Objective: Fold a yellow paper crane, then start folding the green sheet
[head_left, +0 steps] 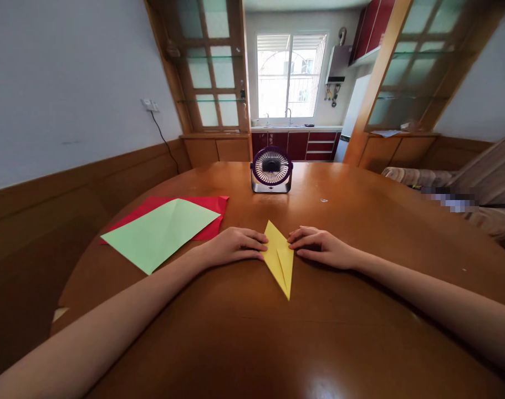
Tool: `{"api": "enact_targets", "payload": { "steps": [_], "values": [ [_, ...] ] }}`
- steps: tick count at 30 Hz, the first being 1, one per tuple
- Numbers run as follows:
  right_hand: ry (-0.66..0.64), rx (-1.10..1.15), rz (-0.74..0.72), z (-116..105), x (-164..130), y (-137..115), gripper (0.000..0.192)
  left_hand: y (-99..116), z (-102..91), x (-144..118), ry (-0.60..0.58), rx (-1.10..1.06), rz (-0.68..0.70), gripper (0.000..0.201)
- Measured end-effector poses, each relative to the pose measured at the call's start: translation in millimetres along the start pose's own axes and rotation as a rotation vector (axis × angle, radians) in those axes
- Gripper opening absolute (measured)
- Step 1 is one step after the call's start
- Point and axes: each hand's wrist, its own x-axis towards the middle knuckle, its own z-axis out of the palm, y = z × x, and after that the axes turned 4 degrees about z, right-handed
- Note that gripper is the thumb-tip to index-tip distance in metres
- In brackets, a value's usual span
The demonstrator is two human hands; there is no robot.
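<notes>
A sheet of yellow paper [280, 260], folded into a long kite shape with a crease slit down its middle, lies on the wooden table between my two hands. One narrow point faces away from me and the other points toward me. My left hand [238, 245] holds the paper's left edge with its fingertips, the thumb low beside it. From the other side, my right hand [321, 247] has its fingertips on the right corner, with the thumb just below. Both hands rest close to the tabletop.
To the left, a light green paper sheet [163, 233] overlaps red paper [224, 213]. A small purple desk fan [271, 168] stands beyond the yellow paper. The brown table [252, 349] has a rounded edge. A striped sofa [480, 177] is at right.
</notes>
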Motion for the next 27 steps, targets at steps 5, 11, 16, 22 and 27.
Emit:
{"api": "enact_targets", "payload": {
  "steps": [5, 11, 16, 22, 27],
  "values": [
    [0.045, 0.045, 0.019, -3.3, -0.7, -10.5, 0.032, 10.9, 6.1, 8.1, 0.134, 0.266, 0.179, 0.023],
    [0.174, 0.16, -0.052, -7.5, -1.9, -20.8, 0.045, 19.4, 9.6, 14.9, 0.308, 0.489, 0.17, 0.019],
    [0.349, 0.116, -0.036, -2.3, 0.7, -29.5, 0.032, 18.9, 11.0, 16.7, 0.378, 0.698, 0.127, 0.028],
    [0.507, 0.173, 0.062, 1.4, 3.2, -29.5, 0.014, 25.1, 10.6, 17.1, 0.47, 0.44, -0.024, 0.029],
    [0.531, 0.367, 0.182, -0.9, 4.9, -33.3, 0.016, 34.5, 7.7, 17.3, 0.514, 0.125, -0.156, 0.026]
  ]
}}
